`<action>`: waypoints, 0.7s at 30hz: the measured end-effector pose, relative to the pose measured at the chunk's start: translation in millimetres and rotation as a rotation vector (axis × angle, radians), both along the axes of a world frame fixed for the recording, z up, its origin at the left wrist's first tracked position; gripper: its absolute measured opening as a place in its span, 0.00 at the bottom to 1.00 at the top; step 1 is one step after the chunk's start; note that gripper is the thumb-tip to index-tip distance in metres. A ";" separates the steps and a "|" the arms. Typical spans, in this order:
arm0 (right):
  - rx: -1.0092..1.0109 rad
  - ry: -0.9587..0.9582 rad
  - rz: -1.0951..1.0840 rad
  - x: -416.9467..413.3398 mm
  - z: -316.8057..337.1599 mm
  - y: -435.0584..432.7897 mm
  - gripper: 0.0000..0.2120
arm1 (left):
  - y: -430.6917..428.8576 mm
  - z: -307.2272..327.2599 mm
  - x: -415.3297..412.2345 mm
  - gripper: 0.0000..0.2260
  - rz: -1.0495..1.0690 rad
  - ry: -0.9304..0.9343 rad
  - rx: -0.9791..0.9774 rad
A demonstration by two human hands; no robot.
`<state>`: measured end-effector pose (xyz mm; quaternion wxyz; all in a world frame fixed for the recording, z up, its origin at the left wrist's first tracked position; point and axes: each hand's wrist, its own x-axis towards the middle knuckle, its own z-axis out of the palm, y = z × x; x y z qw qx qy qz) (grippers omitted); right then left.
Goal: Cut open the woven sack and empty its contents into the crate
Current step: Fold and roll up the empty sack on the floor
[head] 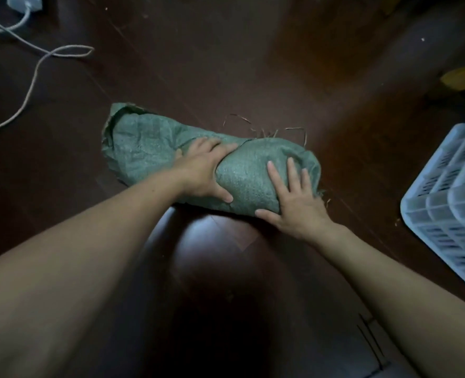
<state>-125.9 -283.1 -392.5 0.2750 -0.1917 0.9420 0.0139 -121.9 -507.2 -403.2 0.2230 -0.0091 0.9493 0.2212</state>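
A green woven sack (171,156) lies on a dark brown wooden floor (253,64), in the middle of the view. Its long axis runs from upper left to lower right. The upper-left end is flatter and looser, with a folded, open-looking edge. The lower-right end is fuller and rounded, bulging with whatever is inside; the contents cannot be seen. Loose tan threads (266,129) trail on the floor just beyond the sack's far side, near its right half.

Both bare arms reach in from the bottom of the view. The left hand (201,170) sits at the sack's middle, fingers curled over the far side and thumb on the near side, its grip pinching the fabric where the sack narrows. The right hand (294,197) rests flat on the bulging right end, fingers spread apart and pressed on the weave, thumb along the near edge, closed on nothing.

To the right of the sack, well apart from it, a white slatted plastic crate (449,197) stands at the frame's edge, only partly visible. To the upper left of the sack, a pale cord (32,85) loops across the floor toward a white object (25,2) in the corner. The floor is glossy, showing soft reflections, and the room is dim.
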 end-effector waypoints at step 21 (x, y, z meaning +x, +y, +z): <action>-0.091 -0.267 -0.084 -22.6 -2.2 -23.4 0.37 | -28.3 23.7 46.2 0.51 0.001 -0.172 -0.168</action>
